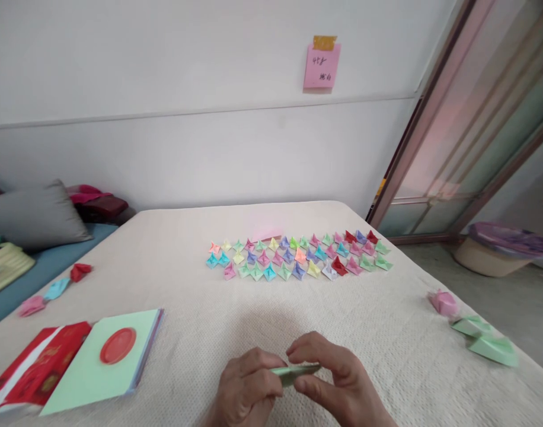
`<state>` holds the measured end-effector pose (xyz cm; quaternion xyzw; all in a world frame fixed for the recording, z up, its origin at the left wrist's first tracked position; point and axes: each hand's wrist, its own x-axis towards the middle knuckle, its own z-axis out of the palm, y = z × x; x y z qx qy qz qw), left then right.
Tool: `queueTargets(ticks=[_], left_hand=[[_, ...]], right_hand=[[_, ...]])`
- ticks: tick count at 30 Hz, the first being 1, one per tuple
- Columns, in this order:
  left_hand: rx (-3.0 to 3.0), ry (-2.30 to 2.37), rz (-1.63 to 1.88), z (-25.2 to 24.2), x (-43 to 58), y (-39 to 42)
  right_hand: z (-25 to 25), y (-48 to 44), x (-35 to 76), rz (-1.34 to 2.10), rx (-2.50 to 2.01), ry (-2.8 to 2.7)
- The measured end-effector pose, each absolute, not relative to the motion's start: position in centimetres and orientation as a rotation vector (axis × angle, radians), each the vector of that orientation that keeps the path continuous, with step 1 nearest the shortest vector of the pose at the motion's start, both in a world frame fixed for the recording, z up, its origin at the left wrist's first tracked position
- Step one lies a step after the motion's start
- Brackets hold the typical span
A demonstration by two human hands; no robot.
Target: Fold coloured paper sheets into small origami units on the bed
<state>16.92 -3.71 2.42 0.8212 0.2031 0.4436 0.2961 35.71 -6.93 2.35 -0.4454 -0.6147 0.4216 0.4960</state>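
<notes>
My left hand (245, 388) and my right hand (340, 382) meet at the near edge of the table, both pinching a small folded piece of light green paper (293, 373). The fingers of both hands are closed on it. Beyond them several small folded paper shapes (298, 256) in many colours lie in rows on the cream tablecloth (200, 296).
A stack of coloured paper sheets (105, 359) with a red round lid (117, 345) on it lies near left, beside a red packet (34, 370). Loose folded pieces lie at the left edge (53, 289) and right edge (476, 335). A pink note (322, 65) hangs on the wall.
</notes>
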Motion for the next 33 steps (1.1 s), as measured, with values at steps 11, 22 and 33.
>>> queueTargets(ticks=[11,22,33], left_hand=[[2.046,0.638,1.033,1.4,17.2,-4.0],[1.701,0.796,0.989,2.1,17.3,-3.8],[1.414,0.926,1.017,0.8,17.1,-4.0]], right_hand=[[2.6,-7.1,35.1,0.709,-1.145,-1.666],[2.2,-7.1,34.8,0.76,-1.163,-1.66],[2.1,-7.1,34.7,0.998,-1.199,-1.575]])
